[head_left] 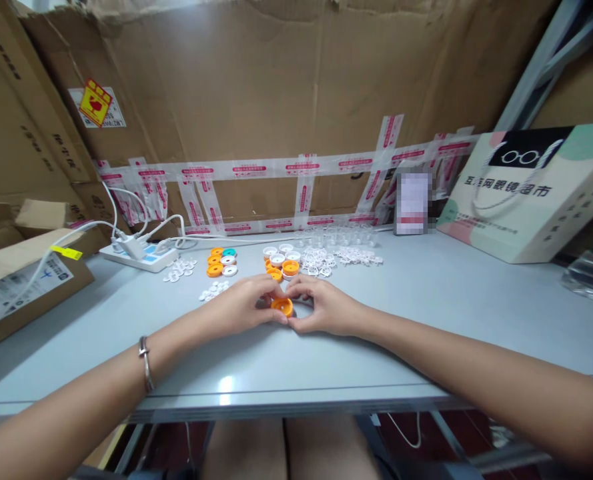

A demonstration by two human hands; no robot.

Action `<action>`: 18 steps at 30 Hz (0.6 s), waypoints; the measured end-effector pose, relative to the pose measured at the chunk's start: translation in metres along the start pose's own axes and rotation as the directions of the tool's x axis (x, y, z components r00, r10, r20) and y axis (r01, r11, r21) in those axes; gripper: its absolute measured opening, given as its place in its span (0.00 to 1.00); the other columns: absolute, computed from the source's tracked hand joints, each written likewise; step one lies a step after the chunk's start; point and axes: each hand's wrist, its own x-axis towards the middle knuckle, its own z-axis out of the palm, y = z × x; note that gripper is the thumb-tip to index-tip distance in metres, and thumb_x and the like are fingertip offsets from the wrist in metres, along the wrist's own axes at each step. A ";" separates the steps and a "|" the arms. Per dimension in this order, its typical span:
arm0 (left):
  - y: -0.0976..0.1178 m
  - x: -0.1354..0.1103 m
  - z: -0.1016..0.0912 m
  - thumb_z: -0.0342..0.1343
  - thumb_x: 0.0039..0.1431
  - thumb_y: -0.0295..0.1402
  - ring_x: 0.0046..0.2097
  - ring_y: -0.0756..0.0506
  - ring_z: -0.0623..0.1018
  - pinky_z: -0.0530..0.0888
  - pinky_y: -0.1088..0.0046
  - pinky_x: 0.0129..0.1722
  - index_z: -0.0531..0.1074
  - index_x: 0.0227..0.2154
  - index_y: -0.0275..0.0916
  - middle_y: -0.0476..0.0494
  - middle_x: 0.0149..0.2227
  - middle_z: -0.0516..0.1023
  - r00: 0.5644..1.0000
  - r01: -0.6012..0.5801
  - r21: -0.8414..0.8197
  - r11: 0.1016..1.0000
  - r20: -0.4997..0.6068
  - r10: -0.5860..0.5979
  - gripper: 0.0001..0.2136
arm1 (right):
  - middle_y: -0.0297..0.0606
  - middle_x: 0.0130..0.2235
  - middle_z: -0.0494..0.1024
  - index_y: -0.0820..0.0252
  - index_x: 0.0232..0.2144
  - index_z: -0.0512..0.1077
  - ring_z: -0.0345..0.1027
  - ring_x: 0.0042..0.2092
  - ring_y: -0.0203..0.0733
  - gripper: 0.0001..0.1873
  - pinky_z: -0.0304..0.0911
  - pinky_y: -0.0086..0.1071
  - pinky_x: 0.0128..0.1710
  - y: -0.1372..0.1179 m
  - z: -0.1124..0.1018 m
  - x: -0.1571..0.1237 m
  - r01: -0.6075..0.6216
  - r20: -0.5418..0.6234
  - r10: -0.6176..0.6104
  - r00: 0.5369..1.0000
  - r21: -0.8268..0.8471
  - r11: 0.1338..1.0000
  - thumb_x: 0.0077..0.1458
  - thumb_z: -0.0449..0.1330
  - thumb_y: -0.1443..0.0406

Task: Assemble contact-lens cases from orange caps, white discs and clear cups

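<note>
A small round orange cap (pixel 282 306) rests on the grey table (pixel 426 313) in front of me. My left hand (pixel 243 305) and my right hand (pixel 321 308) meet around it, fingers curled and pinching its edges from both sides. A metal bracelet (pixel 146 363) circles my left wrist. Just beyond my hands lie several orange and white caps (pixel 281 261), another small group of orange, white and teal caps (pixel 221 262), and scattered tiny white parts (pixel 213 291).
A white power strip (pixel 139 255) with plugs and cables lies at the left rear. Clear small cups (pixel 336 235) and white rings (pixel 336 258) lie at the back. A printed paper bag (pixel 521 193) stands right, cardboard boxes (pixel 21 280) left, taped cardboard behind.
</note>
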 end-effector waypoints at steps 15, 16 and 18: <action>-0.005 -0.004 0.005 0.57 0.53 0.33 0.38 0.48 0.75 0.72 0.71 0.40 0.72 0.39 0.37 0.44 0.38 0.77 0.950 -0.076 -0.102 0.992 -0.308 0.041 0.11 | 0.33 0.29 0.77 0.61 0.35 0.70 0.70 0.30 0.35 0.16 0.65 0.33 0.36 -0.003 -0.005 0.003 -0.346 0.067 0.369 0.927 0.532 0.773 0.41 0.64 0.64; -0.005 -0.003 0.006 0.57 0.53 0.33 0.39 0.48 0.75 0.72 0.71 0.40 0.72 0.40 0.37 0.43 0.39 0.77 0.942 -0.078 -0.111 0.991 -0.335 0.036 0.11 | 0.32 0.29 0.78 0.60 0.37 0.70 0.71 0.30 0.35 0.18 0.65 0.34 0.37 -0.005 -0.006 0.004 -0.371 0.069 0.412 0.908 0.586 0.721 0.40 0.65 0.64; -0.005 -0.003 0.006 0.57 0.54 0.33 0.41 0.47 0.75 0.73 0.70 0.42 0.71 0.42 0.36 0.42 0.41 0.77 0.929 -0.081 -0.131 0.988 -0.368 0.027 0.13 | 0.33 0.29 0.79 0.59 0.38 0.70 0.73 0.32 0.36 0.20 0.66 0.36 0.42 -0.010 -0.007 0.005 -0.392 0.065 0.472 0.879 0.661 0.640 0.39 0.66 0.65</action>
